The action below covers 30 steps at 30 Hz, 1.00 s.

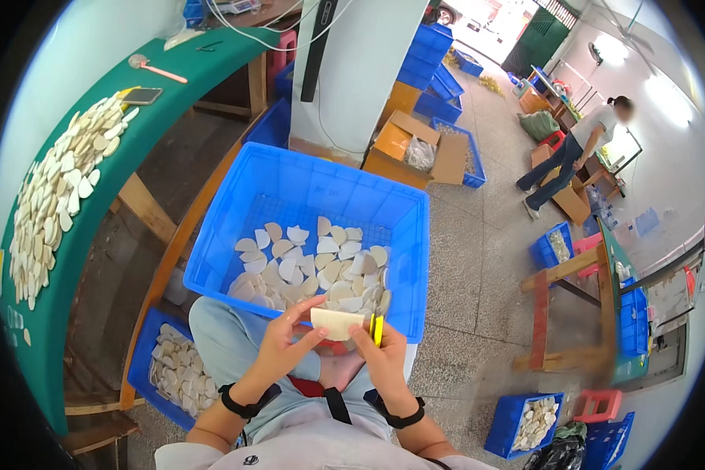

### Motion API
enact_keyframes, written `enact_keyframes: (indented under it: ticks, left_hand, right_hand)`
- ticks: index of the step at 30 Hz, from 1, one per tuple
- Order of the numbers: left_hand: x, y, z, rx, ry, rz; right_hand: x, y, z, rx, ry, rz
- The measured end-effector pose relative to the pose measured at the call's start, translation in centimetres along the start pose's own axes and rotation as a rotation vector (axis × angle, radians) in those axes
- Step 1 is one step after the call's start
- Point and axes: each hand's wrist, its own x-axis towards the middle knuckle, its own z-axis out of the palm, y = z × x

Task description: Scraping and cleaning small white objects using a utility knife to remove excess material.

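Between my hands is a flat cream half-round piece point(335, 323), its straight edge up, above the near edge of a big blue crate point(321, 184). My left hand point(283, 345) pinches the piece at its left end with thumb and fingers. At its right end the thumb of my right hand point(382, 362) presses on the same piece. A slim yellow tool point(378, 330) sticks up from my closed right fingers; its exact kind cannot be made out. Inside the crate lie many loose similar pieces point(294, 266), white and cream.
A green-covered table point(94, 200) at left bears a pile of pieces point(51, 200), a phone point(142, 95) and a pink-handled brush-like tool point(160, 70). Another filled blue crate point(145, 376) is by my left leg. An open carton point(392, 153) stands beyond; a person point(576, 149) stands far right.
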Motion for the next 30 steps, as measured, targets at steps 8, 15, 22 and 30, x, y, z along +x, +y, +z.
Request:
enact_keyframes:
  ticks: [8,15,22,30]
  left_hand:
    - [1.2,1.3,1.9,-0.139,-0.023,0.248]
    - [0.1,1.8,1.3,0.016,0.008,0.276]
    - [0.2,1.2,0.6,0.222,-0.018,0.445]
    - [-0.4,-2.0,0.1,-0.186,0.202,0.204]
  right_hand:
    - [0.5,-0.7,-0.3,0.481,-0.219,0.498]
    - [-0.4,-0.3,0.5,0.505,-0.357,0.483]
    - [-0.3,-0.4,0.9,0.529,-0.393,0.451]
    - [-0.3,2.0,0.7,0.244,-0.434,0.269]
